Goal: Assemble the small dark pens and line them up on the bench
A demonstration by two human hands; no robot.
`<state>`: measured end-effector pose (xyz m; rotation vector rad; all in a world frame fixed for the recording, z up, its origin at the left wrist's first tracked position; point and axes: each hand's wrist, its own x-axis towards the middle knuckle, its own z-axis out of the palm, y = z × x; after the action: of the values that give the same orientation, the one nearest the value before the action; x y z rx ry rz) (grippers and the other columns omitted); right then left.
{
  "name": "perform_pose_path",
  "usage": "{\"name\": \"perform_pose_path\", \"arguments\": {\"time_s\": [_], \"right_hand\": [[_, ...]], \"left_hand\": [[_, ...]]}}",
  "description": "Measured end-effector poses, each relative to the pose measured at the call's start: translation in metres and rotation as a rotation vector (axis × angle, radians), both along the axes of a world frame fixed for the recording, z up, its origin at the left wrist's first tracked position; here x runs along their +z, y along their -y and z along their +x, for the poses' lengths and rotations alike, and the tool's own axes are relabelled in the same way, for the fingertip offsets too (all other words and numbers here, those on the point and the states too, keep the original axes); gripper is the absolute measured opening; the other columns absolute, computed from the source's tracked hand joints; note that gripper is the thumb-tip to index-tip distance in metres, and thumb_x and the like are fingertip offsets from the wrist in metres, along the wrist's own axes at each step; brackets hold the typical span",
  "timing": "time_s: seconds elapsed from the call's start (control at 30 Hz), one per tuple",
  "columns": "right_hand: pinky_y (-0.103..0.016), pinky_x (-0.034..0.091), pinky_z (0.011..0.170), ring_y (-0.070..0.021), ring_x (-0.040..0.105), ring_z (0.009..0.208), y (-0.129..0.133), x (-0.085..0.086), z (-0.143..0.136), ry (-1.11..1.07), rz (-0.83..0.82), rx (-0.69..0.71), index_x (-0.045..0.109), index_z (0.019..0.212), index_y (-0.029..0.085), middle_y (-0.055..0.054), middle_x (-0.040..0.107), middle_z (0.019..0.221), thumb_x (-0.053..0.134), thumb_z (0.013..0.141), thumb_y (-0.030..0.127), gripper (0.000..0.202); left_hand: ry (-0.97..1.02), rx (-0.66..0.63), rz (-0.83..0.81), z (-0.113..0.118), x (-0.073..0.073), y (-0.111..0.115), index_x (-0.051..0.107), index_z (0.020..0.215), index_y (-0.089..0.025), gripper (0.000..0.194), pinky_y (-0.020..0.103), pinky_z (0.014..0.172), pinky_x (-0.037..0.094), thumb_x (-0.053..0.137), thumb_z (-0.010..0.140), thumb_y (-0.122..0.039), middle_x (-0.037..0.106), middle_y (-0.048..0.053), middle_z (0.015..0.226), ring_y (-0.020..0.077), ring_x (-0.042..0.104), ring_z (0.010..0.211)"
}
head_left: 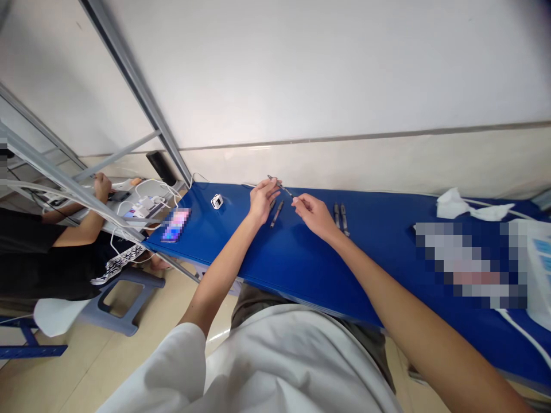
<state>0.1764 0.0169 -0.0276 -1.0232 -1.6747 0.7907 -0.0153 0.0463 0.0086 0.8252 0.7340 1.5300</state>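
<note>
Above the blue tabletop (pixel 297 252), my left hand (pixel 262 201) pinches a slim dark pen (pixel 282 186) near its upper end. The fingers of my right hand (pixel 313 212) close on its lower end, so the pen slants between both hands. Whether it is whole or pulled apart is too small to tell. Just beside my left hand a dark pen (pixel 278 213) lies on the table, with another one partly hidden by the fingers. Two more dark pens (pixel 340 217) rest side by side, right of my right hand.
A small white device (pixel 217 201) and a lit phone (pixel 175 225) lie to the left. White crumpled tissue (pixel 456 205), a blurred-out item (pixel 469 264) and a white package (pixel 538 258) are at right. A metal frame (pixel 133 86) stands left; beyond it another person's hand (pixel 102 186) shows near cables.
</note>
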Motion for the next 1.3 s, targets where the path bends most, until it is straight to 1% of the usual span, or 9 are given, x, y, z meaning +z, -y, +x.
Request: {"name": "perform_pose_path", "arguments": {"time_s": [0.23, 0.57, 0.77, 0.9, 1.07, 1.2, 1.3], "right_hand": [[-0.036, 0.046, 0.067, -0.0231, 0.063, 0.07, 0.003, 0.004, -0.001, 0.001, 0.004, 0.0, 0.068, 0.093, 0.025, -0.004, 0.068, 0.076, 0.061, 0.104, 0.077, 0.053], [-0.036, 0.047, 0.066, -0.0231, 0.062, 0.069, 0.0, 0.001, 0.0, 0.006, 0.013, 0.005, 0.068, 0.092, 0.025, -0.004, 0.067, 0.076, 0.061, 0.104, 0.076, 0.052], [-0.035, 0.048, 0.067, -0.0233, 0.062, 0.071, 0.0, 0.0, 0.0, 0.012, 0.021, 0.001, 0.067, 0.091, 0.026, -0.003, 0.066, 0.074, 0.061, 0.104, 0.076, 0.052], [-0.035, 0.049, 0.069, -0.0227, 0.062, 0.071, -0.001, 0.0, 0.0, 0.012, 0.03, 0.001, 0.066, 0.091, 0.025, -0.003, 0.066, 0.076, 0.061, 0.104, 0.076, 0.053], [-0.035, 0.046, 0.067, -0.0223, 0.061, 0.07, 0.002, 0.003, 0.0, 0.015, 0.032, 0.006, 0.066, 0.09, 0.025, -0.003, 0.067, 0.076, 0.06, 0.105, 0.075, 0.053], [-0.035, 0.045, 0.066, -0.0221, 0.059, 0.07, 0.004, 0.005, -0.001, 0.024, 0.04, -0.004, 0.065, 0.089, 0.025, -0.003, 0.065, 0.074, 0.06, 0.104, 0.077, 0.054], [-0.035, 0.045, 0.066, -0.0219, 0.058, 0.07, 0.006, 0.007, -0.001, 0.032, 0.04, -0.016, 0.064, 0.088, 0.025, -0.003, 0.065, 0.074, 0.059, 0.105, 0.077, 0.055]], "left_hand": [[-0.015, -0.015, 0.021, -0.001, -0.003, -0.002, 0.08, 0.101, -0.019, 0.035, 0.046, 0.119, 0.049, 0.097, 0.08, -0.04, 0.081, 0.013, 0.123, 0.0317, 0.071, 0.134], [-0.013, -0.018, 0.033, -0.002, -0.006, -0.004, 0.08, 0.103, -0.019, 0.035, 0.044, 0.117, 0.051, 0.097, 0.081, -0.04, 0.081, 0.013, 0.125, 0.0302, 0.072, 0.13], [-0.003, -0.021, 0.022, 0.0, -0.007, -0.004, 0.079, 0.105, -0.02, 0.034, 0.042, 0.114, 0.052, 0.096, 0.083, -0.04, 0.081, 0.011, 0.121, 0.0273, 0.075, 0.123], [-0.015, -0.039, 0.017, 0.001, -0.006, -0.002, 0.079, 0.105, -0.02, 0.031, 0.041, 0.112, 0.053, 0.094, 0.085, -0.039, 0.081, 0.01, 0.12, 0.0263, 0.076, 0.119], [-0.029, -0.026, 0.03, 0.003, -0.001, 0.004, 0.078, 0.106, -0.021, 0.031, 0.04, 0.111, 0.054, 0.094, 0.086, -0.04, 0.082, 0.009, 0.119, 0.0257, 0.078, 0.116], [-0.048, -0.001, 0.024, 0.006, 0.004, 0.01, 0.078, 0.112, -0.022, 0.034, 0.041, 0.113, 0.054, 0.093, 0.088, -0.041, 0.082, 0.011, 0.121, 0.0277, 0.078, 0.122], [-0.049, -0.002, 0.023, 0.008, 0.006, 0.013, 0.078, 0.115, -0.024, 0.037, 0.041, 0.113, 0.054, 0.094, 0.088, -0.044, 0.082, 0.01, 0.122, 0.0282, 0.077, 0.126]]}}
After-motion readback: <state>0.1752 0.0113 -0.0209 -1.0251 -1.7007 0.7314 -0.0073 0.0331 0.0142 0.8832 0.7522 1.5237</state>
